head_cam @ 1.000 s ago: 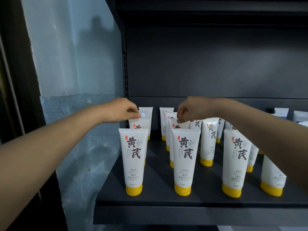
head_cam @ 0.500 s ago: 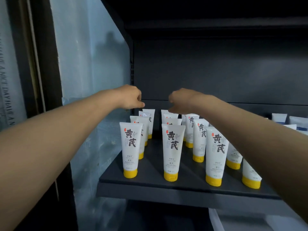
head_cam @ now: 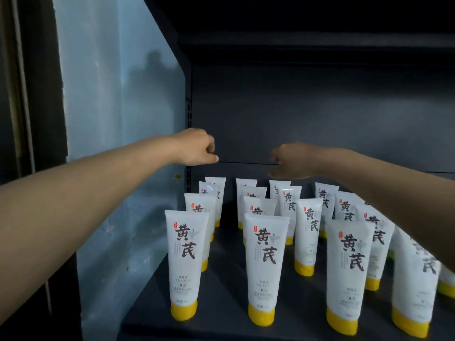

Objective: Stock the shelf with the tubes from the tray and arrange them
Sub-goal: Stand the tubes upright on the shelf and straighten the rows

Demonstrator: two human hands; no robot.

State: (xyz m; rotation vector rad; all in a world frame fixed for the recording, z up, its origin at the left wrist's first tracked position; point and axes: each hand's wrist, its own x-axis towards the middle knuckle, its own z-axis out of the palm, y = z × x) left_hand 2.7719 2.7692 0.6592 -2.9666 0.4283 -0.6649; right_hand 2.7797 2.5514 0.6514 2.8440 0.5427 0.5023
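White plastic tubes [head_cam: 183, 262], yellow-capped, were recorded standing cap-down in rows on the shelf [head_cam: 226, 291]. Judged light, soft-walled, easily toppled; best pinched at the flat top seam. Left hand [head_cam: 197, 148] was held curled above the back row, nothing gripped; right hand [head_cam: 293, 159] was blurred, grip not determinable.

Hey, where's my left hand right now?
In the head view, the left hand hovers at centre-left, above the back-left tubes near the rear left corner of the shelf, level with the right hand and apart from it.
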